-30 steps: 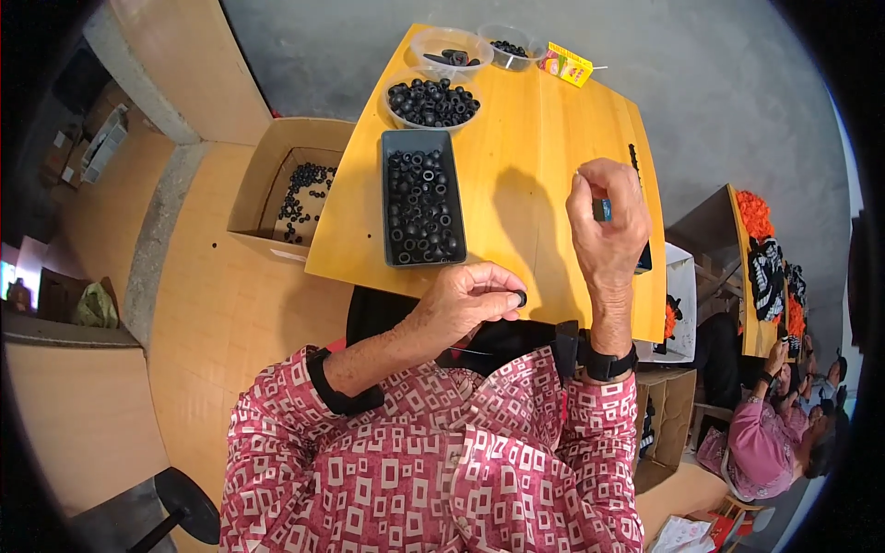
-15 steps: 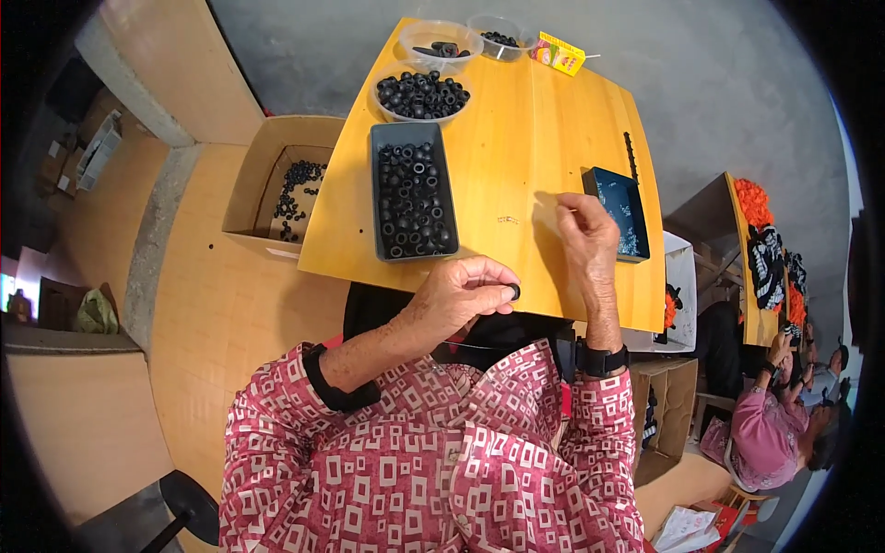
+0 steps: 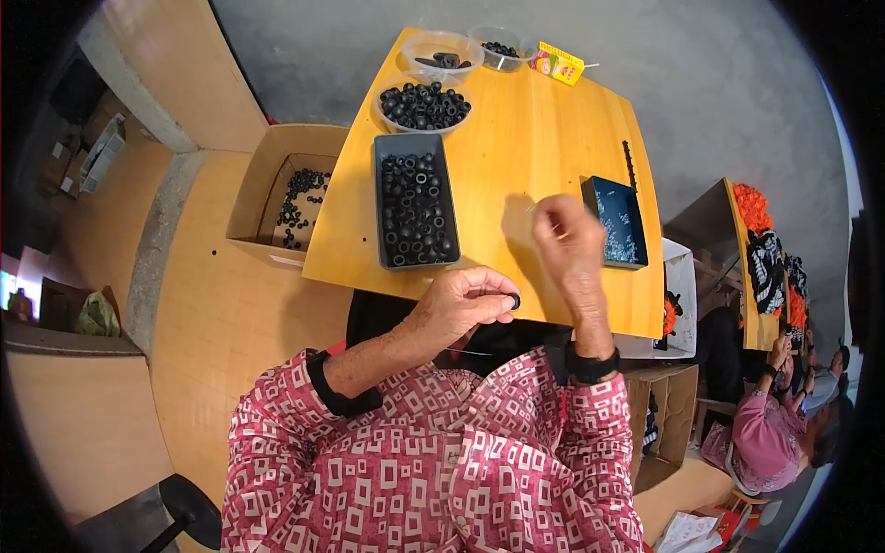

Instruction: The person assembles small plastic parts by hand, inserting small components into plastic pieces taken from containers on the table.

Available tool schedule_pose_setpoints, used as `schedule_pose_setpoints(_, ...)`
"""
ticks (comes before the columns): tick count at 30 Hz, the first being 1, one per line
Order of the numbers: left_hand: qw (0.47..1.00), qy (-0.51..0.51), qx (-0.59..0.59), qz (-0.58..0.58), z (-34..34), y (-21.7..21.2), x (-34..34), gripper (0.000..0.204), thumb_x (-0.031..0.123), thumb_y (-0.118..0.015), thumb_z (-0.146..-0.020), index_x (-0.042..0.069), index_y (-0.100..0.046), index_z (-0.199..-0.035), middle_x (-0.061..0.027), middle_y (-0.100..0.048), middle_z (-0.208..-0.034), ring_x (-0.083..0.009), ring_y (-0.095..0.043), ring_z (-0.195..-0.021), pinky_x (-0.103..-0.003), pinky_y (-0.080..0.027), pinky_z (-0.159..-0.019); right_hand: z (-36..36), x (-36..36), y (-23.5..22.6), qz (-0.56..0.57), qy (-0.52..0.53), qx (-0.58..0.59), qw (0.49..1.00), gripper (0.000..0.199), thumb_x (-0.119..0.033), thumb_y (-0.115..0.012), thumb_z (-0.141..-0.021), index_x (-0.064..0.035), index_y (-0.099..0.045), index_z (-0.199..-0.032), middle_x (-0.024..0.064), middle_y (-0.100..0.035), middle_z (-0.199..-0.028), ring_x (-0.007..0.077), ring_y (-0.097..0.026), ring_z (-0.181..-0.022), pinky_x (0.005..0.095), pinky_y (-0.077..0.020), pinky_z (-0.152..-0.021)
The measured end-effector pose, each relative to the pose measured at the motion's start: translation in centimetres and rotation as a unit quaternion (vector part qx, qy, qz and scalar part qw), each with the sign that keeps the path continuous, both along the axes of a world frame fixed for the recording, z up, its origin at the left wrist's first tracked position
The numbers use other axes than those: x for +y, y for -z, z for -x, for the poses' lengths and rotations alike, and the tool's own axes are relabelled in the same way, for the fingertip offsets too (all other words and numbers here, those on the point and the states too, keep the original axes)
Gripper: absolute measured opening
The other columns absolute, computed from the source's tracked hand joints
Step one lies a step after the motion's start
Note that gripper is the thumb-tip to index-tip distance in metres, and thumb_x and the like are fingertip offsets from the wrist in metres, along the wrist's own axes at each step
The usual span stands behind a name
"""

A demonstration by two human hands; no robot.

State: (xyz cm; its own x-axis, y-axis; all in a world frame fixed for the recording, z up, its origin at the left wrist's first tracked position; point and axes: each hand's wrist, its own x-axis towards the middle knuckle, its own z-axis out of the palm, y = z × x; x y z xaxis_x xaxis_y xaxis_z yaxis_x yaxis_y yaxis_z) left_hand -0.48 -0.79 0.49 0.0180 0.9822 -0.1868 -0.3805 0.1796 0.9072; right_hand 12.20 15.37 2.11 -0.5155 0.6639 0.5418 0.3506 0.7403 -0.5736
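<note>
At the table's near edge, my left hand (image 3: 464,300) pinches a small black bead (image 3: 514,301) between thumb and fingertips. My right hand (image 3: 572,244) is raised over the table, fingers drawn together and slightly blurred. A thin pale bit shows by those fingertips, too small to name. Left of it lies a dark tray (image 3: 379,198) of black ring-shaped beads (image 3: 415,207). A second dark tray (image 3: 642,241), beside my right hand, contains tiny clear bits (image 3: 619,226).
Along the far left stand a tub (image 3: 377,103) of black beads, a tub (image 3: 406,55) with dark pieces and a smaller tub (image 3: 473,37). A yellow drink carton (image 3: 560,64) and a black strand (image 3: 629,166) lie farther right. Cardboard box (image 3: 253,198) stands left; another person (image 3: 761,429) sits right.
My right hand has moved slightly left and lower, away from the clear-bit tray. The small pale coil on the tabletop no longer shows. My left hand still pinches the bead.
</note>
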Motion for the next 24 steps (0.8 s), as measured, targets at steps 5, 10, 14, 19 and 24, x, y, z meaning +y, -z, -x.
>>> schedule_pose_setpoints(5, 1.0, 0.005, 0.023, 0.005, 0.5, -0.4, -0.2, 0.025, 0.017, -0.064, -0.096, 0.0, -0.064, -0.114, -0.0051, -0.068, -0.101, -0.0118, -0.067, -0.094, -0.025, -0.052, -0.081, 0.0, -2.8, -6.4, -0.135, -0.003, 0.212, 0.968, 0.01, 0.006, -0.067, -0.083, 0.0, -0.064, -0.09, 0.008, -0.063, -0.084, 0.0162, -0.061, -0.072, 0.0266, -0.051, -0.065)
schedule_pose_setpoints(10, 1.0, 0.006, 0.018, -0.003, 0.4, 0.1, 0.1, 0.025, 0.016, -0.063, -0.096, -0.001, -0.064, -0.114, -0.0052, -0.068, -0.102, -0.0124, -0.067, -0.094, -0.025, -0.052, -0.082, -3.0, 0.4, 1.3, 0.046, 0.017, -0.031, 0.998, 0.007, -0.003, -0.063, -0.09, 0.0027, -0.065, -0.086, 0.0052, -0.064, -0.079, 0.0122, -0.059, -0.069, 0.025, -0.0487, -0.063)
schedule_pose_setpoints(14, 1.0, 0.013, 0.023, 0.009, 0.3, -0.3, 0.0, 0.025, 0.016, -0.063, -0.096, -0.001, -0.063, -0.115, -0.0058, -0.067, -0.103, -0.0134, -0.068, -0.094, -0.026, -0.052, -0.083, -4.2, 1.2, 1.3, 0.167, 0.067, 0.018, 0.984, 0.012, -0.008, -0.067, -0.09, 0.0038, -0.067, -0.089, 0.0016, -0.063, -0.074, 0.0068, -0.055, -0.067, 0.0237, -0.0477, -0.062)
schedule_pose_setpoints(19, 0.999, 0.018, 0.025, 0.012, 0.1, 0.3, -0.2, 0.026, 0.017, -0.064, -0.096, -0.001, -0.063, -0.115, -0.0064, -0.067, -0.103, -0.0143, -0.068, -0.095, -0.026, -0.053, -0.083, -5.6, 1.1, 1.4, 0.226, 0.077, 0.071, 0.968, 0.011, -0.008, -0.067, -0.091, 0.0035, -0.067, -0.089, 0.0018, -0.063, -0.077, 0.0072, -0.056, -0.068, 0.0228, -0.0481, -0.063)
schedule_pose_setpoints(24, 1.0, 0.012, 0.008, 0.01, 0.1, 0.5, -0.1, 0.025, 0.017, -0.065, -0.095, 0.0, -0.064, -0.114, -0.0058, -0.067, -0.102, -0.0135, -0.068, -0.094, -0.025, -0.053, -0.081, -6.7, 0.9, -2.0, 0.117, 0.056, 0.062, 0.99, 0.008, -0.005, -0.067, -0.091, 0.0027, -0.067, -0.091, 0.001, -0.062, -0.078, 0.0067, -0.056, -0.068, 0.0225, -0.047, -0.062)
